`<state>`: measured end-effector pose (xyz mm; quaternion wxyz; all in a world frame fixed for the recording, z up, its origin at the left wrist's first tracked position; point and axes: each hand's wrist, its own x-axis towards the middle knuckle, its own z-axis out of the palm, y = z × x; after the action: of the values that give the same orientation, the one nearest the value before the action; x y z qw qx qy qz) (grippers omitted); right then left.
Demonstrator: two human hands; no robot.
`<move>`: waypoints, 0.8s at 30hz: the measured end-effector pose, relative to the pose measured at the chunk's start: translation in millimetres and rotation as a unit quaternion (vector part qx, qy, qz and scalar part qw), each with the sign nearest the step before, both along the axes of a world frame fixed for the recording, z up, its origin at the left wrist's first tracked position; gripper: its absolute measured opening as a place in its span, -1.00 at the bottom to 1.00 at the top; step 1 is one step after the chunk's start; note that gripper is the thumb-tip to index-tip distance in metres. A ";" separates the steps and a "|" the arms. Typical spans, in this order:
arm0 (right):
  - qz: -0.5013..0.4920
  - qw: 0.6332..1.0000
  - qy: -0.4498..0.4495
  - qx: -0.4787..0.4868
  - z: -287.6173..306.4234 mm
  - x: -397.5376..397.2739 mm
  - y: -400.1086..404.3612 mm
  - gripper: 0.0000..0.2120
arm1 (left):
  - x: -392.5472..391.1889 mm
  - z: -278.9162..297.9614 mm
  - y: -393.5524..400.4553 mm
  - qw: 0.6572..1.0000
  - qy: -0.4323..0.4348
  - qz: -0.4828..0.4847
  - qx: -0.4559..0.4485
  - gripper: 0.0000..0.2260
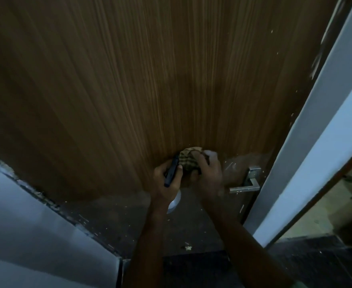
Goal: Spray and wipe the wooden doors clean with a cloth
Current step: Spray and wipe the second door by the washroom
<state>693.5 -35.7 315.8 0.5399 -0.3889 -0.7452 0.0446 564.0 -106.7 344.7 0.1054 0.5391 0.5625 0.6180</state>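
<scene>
The right hand [209, 175] curls its fingers round the bunched checked cloth [189, 157] against the wooden door [150, 80], the left hand [166, 177] grips a dark spray bottle [171, 172] just beside; firm, grain-following strokes would likely clean best

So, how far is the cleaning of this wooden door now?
Nothing on the wooden door looks clearly done: no wet streaks show in this dim view. In hand: the left hand holds a spray bottle by its dark trigger, and the right hand grips a bunched checked cloth near the door. Left: pale specks beside the metal lever handle and along the right edge.
</scene>
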 end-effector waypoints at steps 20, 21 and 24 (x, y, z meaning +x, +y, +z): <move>-0.081 0.995 0.004 -0.052 -12.2 23.9 1.6 -0.44 | -10.0 7.4 -3.6 0.999 0.050 -0.012 -0.014 -0.71; -0.100 0.992 0.044 -0.068 -6.5 20.2 3.8 -0.42 | -8.2 6.9 -4.7 0.998 0.054 -0.016 -0.017 -0.69; -0.108 0.990 0.048 -0.078 -3.5 16.3 3.2 -0.47 | -1.2 3.1 -4.3 0.998 0.051 -0.033 -0.023 -0.71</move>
<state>709.8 -32.5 312.3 0.5446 -0.5054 -0.6664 0.0621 562.8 -111.1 347.8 0.1089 0.5856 0.5636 0.5724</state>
